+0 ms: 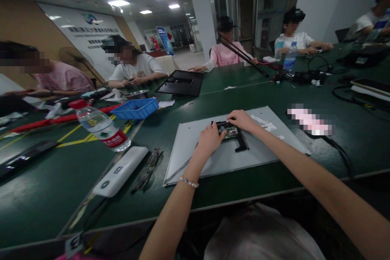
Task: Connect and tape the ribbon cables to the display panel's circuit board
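A green circuit board (232, 131) in a black frame (241, 144) rests on a light grey flat panel (195, 138) in front of me. My left hand (211, 138) is on the left side of the board, its fingers curled over the edge and the thumb touching the board. At the board's far right corner, my right hand (239, 120) has its fingers bent together on the black edge. Whether that hand pinches a small part is hidden. A thin cable runs from beneath my left hand across the panel. White labels (269, 126) are stuck on the panel's right part.
Left of the panel lie eyeglasses (148, 170), a white power bank (122, 170), a tilted water bottle (102, 126) and a blue tray (135, 108). A phone (310, 120) with a cable is on the right. Beyond are a black panel (181, 83) and several seated people.
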`<state>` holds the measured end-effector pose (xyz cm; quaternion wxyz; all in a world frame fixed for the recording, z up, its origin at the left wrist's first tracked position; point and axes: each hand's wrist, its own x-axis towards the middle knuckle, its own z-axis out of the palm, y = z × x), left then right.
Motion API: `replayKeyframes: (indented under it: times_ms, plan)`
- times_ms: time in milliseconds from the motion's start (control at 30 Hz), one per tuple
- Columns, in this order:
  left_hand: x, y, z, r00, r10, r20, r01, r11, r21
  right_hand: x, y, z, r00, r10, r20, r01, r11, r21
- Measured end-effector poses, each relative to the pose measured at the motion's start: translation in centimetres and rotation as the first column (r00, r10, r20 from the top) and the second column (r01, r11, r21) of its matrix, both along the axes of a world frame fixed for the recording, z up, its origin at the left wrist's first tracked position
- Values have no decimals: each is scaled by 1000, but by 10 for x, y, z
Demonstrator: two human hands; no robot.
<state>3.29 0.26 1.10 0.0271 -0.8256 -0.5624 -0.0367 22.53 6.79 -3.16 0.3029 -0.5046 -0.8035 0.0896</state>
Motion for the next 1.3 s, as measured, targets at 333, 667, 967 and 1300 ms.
replayKeyframes:
  times_ms: [333,667,967,1300]
  plan:
    - [0,-1,1,1000,11,22,-11,1000,-9,0,-2,-2,999,-12,-32,13,1000,22]
    - [0,0,0,1000,20,10,-20,1000,-4,1,-1,-3,998,-1,-68,3,1000,22]
    - [0,0,2,1000,22,19,-21,999,-40,2,2,-6,998,7,-70,-6,1000,6]
    - [-2,2,-5,1000,-14,1,14,1000,-14,3,3,-6,1000,20,-22,-19,1000,15]
